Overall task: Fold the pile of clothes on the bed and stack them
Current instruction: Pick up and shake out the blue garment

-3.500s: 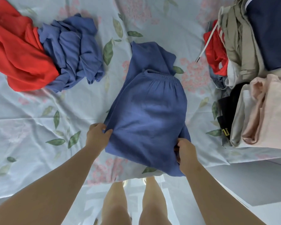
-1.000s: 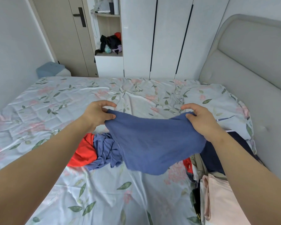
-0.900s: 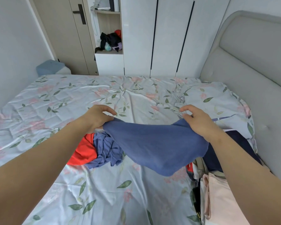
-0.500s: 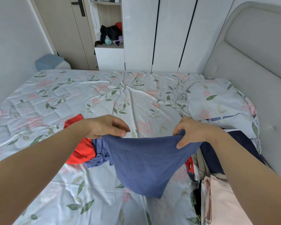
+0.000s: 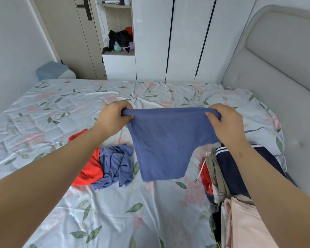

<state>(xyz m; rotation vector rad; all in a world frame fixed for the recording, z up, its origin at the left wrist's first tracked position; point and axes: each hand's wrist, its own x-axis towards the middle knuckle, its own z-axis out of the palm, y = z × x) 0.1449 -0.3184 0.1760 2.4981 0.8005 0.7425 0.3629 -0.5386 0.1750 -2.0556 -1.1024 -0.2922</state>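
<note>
Nearest the camera, below and to the right of the right grip point(image 5: 225, 126), a pale pink garment point(image 5: 243, 226) lies in the pile of clothes at the bed's edge, together with a navy garment point(image 5: 240, 172) and a khaki garment point(image 5: 217, 169); the right forearm hides part of this pile. Below the left grip point(image 5: 113, 119), a crumpled blue garment point(image 5: 115, 167) lies on the floral bed sheet point(image 5: 115, 212), touching a red garment point(image 5: 89, 170) on its left. Both grips are raised over the bed. The left grip is clamped on the left end of the top edge of a blue garment point(image 5: 165, 144), fingers curled round the fabric. The right grip is clamped on the right end of the same edge, thumb pinching the front face. The edge is stretched straight between the two grips, and the remaining fabric hangs beneath them. Beyond the grips stand white wardrobe doors point(image 5: 183, 38), with an open shelf point(image 5: 120, 40) of dark items to the left. A padded headboard point(image 5: 276, 68) rises to the right of the right grip.
</note>
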